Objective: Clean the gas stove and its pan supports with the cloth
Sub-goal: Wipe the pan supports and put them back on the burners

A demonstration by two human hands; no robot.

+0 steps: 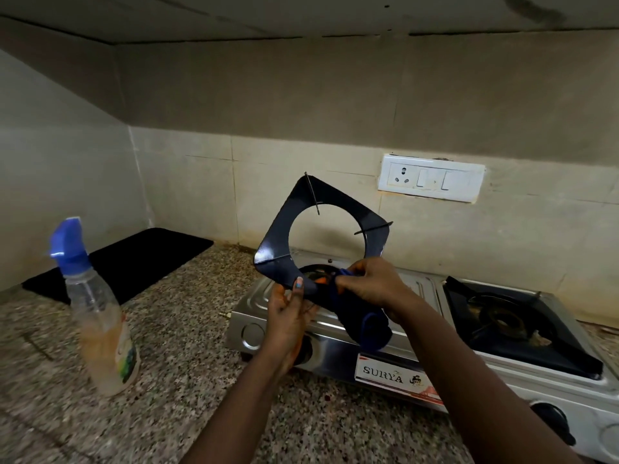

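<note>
A steel two-burner gas stove stands on the granite counter. Above its left burner I hold a dark blue square pan support tilted upright, its round opening facing me. My left hand grips the support's lower corner. My right hand presses a dark blue cloth against the support's lower edge, and the cloth hangs down over the stove's front. The second pan support lies in place over the right burner.
A clear spray bottle with a blue trigger head stands on the counter to the left. A black mat lies in the back left corner. A white wall socket sits above the stove. A low shelf overhangs the wall.
</note>
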